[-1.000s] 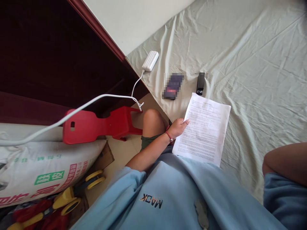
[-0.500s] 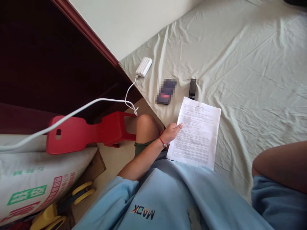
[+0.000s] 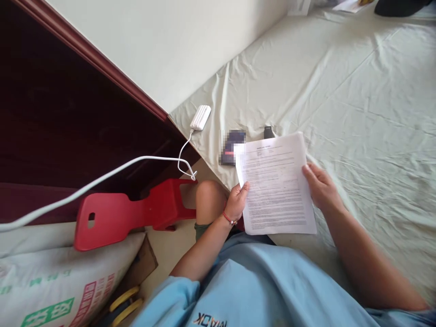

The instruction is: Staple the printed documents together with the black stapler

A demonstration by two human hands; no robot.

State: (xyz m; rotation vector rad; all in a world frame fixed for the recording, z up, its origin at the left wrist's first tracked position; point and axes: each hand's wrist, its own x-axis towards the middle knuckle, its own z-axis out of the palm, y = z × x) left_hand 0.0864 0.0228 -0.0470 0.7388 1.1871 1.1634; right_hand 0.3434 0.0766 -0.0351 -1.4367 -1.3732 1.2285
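Note:
A printed white sheet of paper point(image 3: 275, 184) is held up over the edge of a bed covered in a pale green sheet point(image 3: 357, 100). My left hand point(image 3: 237, 200), with a red band on the wrist, grips the paper's left edge. My right hand point(image 3: 320, 184) grips its right edge. Just beyond the paper's top edge lie a dark phone point(image 3: 230, 150), partly hidden by the paper, and a small black stapler point(image 3: 268, 131) of which only the end shows.
A white power bank point(image 3: 200, 117) lies near the bed's corner, its white cable point(image 3: 102, 177) running off left. A red plastic stool point(image 3: 136, 211) lies on its side by my knee. A printed sack point(image 3: 61, 281) and yellow-handled tools point(image 3: 124, 304) sit lower left.
My right hand has come in and taken the paper's right edge. The paper has been lifted and turned square to me, now covering part of the phone and stapler.

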